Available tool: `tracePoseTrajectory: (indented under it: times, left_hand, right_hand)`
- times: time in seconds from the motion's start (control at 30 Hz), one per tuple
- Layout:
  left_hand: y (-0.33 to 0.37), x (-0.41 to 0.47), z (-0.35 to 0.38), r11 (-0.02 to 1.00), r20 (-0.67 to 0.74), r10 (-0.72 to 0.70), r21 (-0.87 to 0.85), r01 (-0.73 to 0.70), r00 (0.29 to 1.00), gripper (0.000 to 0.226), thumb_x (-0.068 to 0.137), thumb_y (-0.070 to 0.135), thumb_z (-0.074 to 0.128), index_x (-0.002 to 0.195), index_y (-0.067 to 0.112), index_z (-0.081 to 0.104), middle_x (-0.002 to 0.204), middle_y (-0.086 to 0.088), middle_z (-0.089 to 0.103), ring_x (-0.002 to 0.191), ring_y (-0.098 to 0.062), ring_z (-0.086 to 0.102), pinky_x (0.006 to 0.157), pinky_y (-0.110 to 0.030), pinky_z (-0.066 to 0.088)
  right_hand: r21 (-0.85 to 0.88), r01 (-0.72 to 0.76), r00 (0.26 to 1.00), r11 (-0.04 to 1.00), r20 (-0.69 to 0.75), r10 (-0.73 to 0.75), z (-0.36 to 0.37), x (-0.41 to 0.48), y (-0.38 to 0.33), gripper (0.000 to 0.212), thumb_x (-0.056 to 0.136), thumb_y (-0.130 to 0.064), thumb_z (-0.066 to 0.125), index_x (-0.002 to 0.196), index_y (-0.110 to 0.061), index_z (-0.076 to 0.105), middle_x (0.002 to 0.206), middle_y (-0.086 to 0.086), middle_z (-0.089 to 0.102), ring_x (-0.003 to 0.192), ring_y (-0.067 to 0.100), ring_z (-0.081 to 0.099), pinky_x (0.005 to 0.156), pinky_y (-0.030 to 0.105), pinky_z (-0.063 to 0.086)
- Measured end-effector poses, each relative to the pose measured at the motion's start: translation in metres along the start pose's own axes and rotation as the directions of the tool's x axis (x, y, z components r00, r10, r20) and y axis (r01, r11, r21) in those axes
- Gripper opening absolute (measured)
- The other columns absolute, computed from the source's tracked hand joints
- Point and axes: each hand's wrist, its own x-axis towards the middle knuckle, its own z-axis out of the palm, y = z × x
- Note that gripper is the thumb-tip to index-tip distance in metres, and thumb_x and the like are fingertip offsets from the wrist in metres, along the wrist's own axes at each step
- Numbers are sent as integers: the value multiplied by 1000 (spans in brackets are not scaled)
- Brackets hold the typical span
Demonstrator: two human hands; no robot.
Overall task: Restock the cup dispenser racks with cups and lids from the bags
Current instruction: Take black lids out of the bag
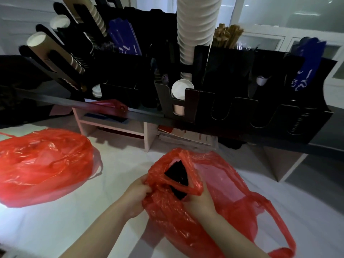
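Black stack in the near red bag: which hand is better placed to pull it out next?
Right, probably. The right hand is at the red bag's mouth, right beside the black stack, fingers hidden by plastic. The left hand grips the mouth's left edge, holding it open.

L hand (pixel 138 192), R hand (pixel 200 202) on red bag (pixel 229 185)

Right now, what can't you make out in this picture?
Head view:
- Black item in the near bag: mostly wrapped by red plastic, kind unclear.
- Left bag: contents veiled by crumpled plastic.
- Right hand: fingertips hidden by the near bag.
- Rack right slots: too dark.
- White cup stack: top cut off by the frame's edge.
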Motion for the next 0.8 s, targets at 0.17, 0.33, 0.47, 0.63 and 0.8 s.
tracePoseTrajectory:
  times: [0.17,0.33,0.47,0.63,0.8]
  left_hand:
    - [10,2,1,994,-75,46,103,-38,996,45,82,-21,33,102,3,65,77,-16,71,67,-27,69,55,-30,54]
    - [16,16,3,997,-128,33,80,-23,991,42,86,-16,35,113,4,59,97,-26,67,85,-38,66,77,-44,55]
    - [18,27,6,997,-179,40,65,-29,983,38,87,-13,37,114,1,59,91,-23,68,80,-36,65,72,-41,54]
    - [28,36,3,941,-257,187,323,-98,948,39,83,-5,43,113,12,61,83,-7,68,72,-21,65,57,-27,50]
    - [49,30,25,513,16,490,803,-303,871,61,66,13,50,122,36,58,134,12,50,130,-27,41,111,-57,24]
  right_hand:
    - [21,-24,996,999,-81,26,-17,-1,2,86,53,-52,70,130,-46,31,121,-18,41,113,4,44,83,23,45]
    - [265,-145,976,953,-119,182,-32,-5,6,79,59,-23,76,121,-49,34,112,-26,54,106,-10,51,85,20,47]
    - [443,-205,935,873,-175,309,-38,-14,11,68,66,-29,80,116,-48,39,107,-29,54,101,-17,52,79,11,44]
    - [592,-199,880,781,-242,408,-62,-23,21,61,78,-13,70,118,-47,40,117,-17,50,105,5,54,84,33,53]
    - [745,-165,824,646,-255,505,-93,-23,20,53,84,-11,65,124,-37,41,119,-8,48,105,23,57,71,40,60]
